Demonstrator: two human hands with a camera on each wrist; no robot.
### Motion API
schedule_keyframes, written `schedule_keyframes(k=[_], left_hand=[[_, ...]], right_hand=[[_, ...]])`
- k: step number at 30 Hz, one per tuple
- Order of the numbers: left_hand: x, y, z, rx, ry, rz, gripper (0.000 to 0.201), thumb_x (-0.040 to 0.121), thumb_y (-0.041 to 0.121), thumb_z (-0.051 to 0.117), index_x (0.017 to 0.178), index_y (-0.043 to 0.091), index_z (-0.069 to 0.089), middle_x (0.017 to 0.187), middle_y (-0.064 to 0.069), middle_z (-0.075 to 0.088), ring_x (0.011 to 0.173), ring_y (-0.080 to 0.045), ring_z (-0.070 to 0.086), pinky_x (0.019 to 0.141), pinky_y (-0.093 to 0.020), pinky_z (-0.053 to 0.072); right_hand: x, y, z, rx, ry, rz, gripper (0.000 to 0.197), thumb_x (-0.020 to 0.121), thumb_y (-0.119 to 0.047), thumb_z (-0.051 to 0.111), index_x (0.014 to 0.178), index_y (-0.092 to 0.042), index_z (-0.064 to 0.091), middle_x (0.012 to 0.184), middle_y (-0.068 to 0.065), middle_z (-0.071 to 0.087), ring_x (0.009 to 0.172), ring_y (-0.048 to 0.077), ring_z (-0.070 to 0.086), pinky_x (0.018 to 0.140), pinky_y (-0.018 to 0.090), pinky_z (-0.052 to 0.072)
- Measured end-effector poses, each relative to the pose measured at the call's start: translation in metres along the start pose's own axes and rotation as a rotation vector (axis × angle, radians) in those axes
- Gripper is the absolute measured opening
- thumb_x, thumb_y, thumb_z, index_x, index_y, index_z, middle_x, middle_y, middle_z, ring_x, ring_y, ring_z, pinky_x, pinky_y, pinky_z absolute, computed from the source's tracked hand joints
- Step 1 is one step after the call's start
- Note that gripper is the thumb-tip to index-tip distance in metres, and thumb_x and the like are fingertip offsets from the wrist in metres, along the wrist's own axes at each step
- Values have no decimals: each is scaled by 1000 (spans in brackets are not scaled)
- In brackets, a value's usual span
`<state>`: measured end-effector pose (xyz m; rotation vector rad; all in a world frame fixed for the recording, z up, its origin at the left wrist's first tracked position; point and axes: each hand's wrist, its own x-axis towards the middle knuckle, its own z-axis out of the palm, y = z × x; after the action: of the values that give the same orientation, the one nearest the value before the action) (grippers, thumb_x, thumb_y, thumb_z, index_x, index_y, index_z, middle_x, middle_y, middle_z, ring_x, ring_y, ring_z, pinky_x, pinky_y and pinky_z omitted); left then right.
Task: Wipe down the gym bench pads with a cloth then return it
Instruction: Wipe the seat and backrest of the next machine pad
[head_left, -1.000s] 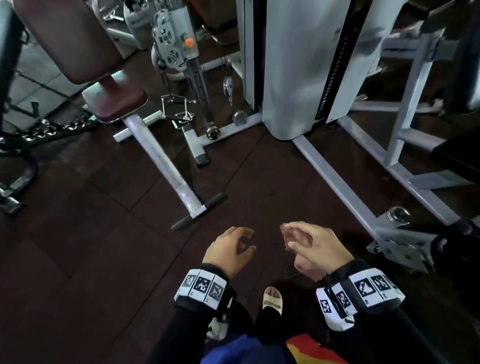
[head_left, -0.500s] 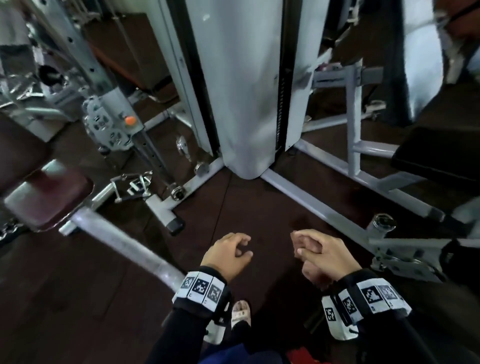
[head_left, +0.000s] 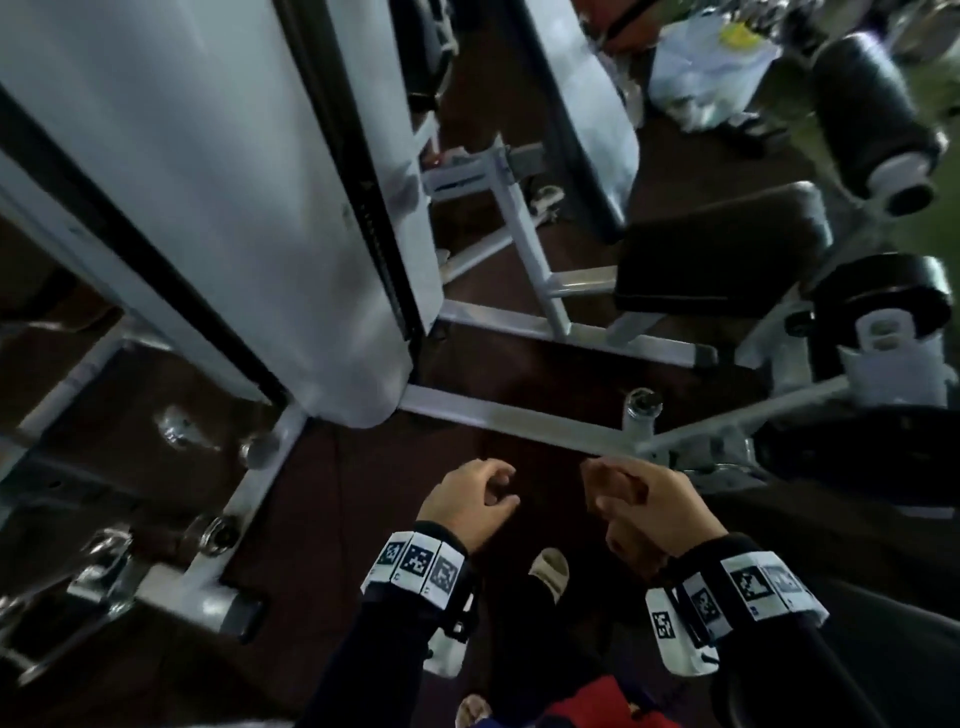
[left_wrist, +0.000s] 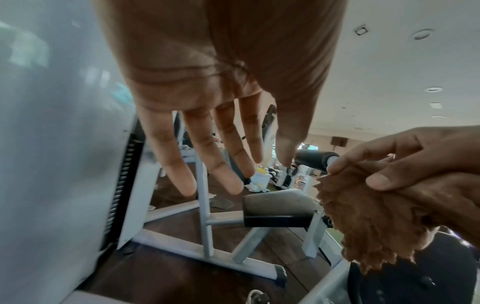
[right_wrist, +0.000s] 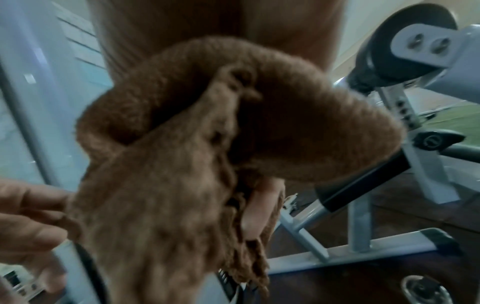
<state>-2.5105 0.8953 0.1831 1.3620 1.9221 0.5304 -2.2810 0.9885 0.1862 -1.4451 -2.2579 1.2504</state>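
Note:
My right hand (head_left: 623, 488) grips a bunched brown cloth (head_left: 621, 545) at waist height; the left wrist view shows the cloth (left_wrist: 369, 222) hanging below the thumb and fingers that are curled round it. In the right wrist view the cloth (right_wrist: 182, 164) fills the middle. My left hand (head_left: 498, 488) hovers just left of it, holding nothing. Its fingers (left_wrist: 228, 174) hang relaxed. A black bench pad (head_left: 722, 254) sits on a white frame ahead to the right, well beyond both hands, and it also shows in the left wrist view (left_wrist: 275, 203).
A tall white weight-stack machine (head_left: 234, 208) stands close ahead on the left. Its white floor bar (head_left: 519, 415) crosses in front of my hands. Black roller pads (head_left: 878, 104) (head_left: 883, 296) stand to the right. A plastic bag (head_left: 711, 67) lies further back. The floor is dark tile.
My view has swung right: the maroon bench has left the picture and the black pad and rollers have come in. Both hands keep their pose, the right one still holding the cloth.

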Motion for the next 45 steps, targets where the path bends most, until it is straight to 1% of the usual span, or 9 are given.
schedule_keyframes(k=[4,9,15,18,21,26,31,39,45], left_hand=[[83,24,-6,40,-56,69,29,83,30,67,111,29,61,99,17,60,81,-5,63,83,-32,52],[171,57,-12,64,-110,139,30,84,29,66,113,27,61,108,12,62,83,-5,63,84,-28,50],[243,85,-20,97,-148,231,29,85,30,65,114,27,61,101,18,55,85,-2,60,81,-16,45],[274,93,-25,105,-195,245,29,84,31,66,113,28,61,103,17,58,86,0,60,84,-21,48],[310,100,-33,118,-254,249,29,84,32,65,113,31,60,105,17,59,85,0,61,87,-28,50],[374,112,-55,163,-348,313,29,85,33,66,113,31,59,106,17,59,85,1,62,86,-29,51],[436,121,-81,204,-408,403,30,85,32,65,114,29,59,108,15,60,87,-3,62,86,-30,50],[490,122,-93,225,-490,449,29,84,29,66,113,28,60,102,17,59,83,-3,62,86,-32,51],[515,140,-75,235,-541,448,29,84,28,67,112,28,61,104,13,61,83,-6,63,86,-32,51]], right_hand=[[54,13,-32,65,109,39,39,75,-14,75,104,-39,65,84,-26,64,81,-13,59,70,1,40],[112,21,-71,87,176,67,40,75,-13,75,107,-34,66,82,-18,67,74,-13,58,67,1,39],[156,29,-105,73,216,121,39,75,-12,75,111,-24,66,93,-14,67,77,-14,56,70,-1,36],[173,32,-113,115,259,160,40,74,-11,76,111,-24,67,92,-13,67,80,-14,57,71,0,38],[194,30,-119,133,275,200,40,76,-10,74,112,-23,67,96,-8,69,85,-4,62,74,5,43],[234,18,-121,262,387,289,36,77,-4,73,108,-20,68,90,0,70,72,6,67,63,14,51],[278,2,-121,299,441,309,38,77,-5,74,110,-22,66,92,-5,70,79,-1,65,71,11,48],[321,-9,-122,264,536,371,39,75,-9,75,111,-22,67,97,-6,69,86,2,64,73,3,41],[335,6,-139,276,545,398,38,76,-11,75,111,-22,67,101,-8,69,92,3,63,82,8,43]])
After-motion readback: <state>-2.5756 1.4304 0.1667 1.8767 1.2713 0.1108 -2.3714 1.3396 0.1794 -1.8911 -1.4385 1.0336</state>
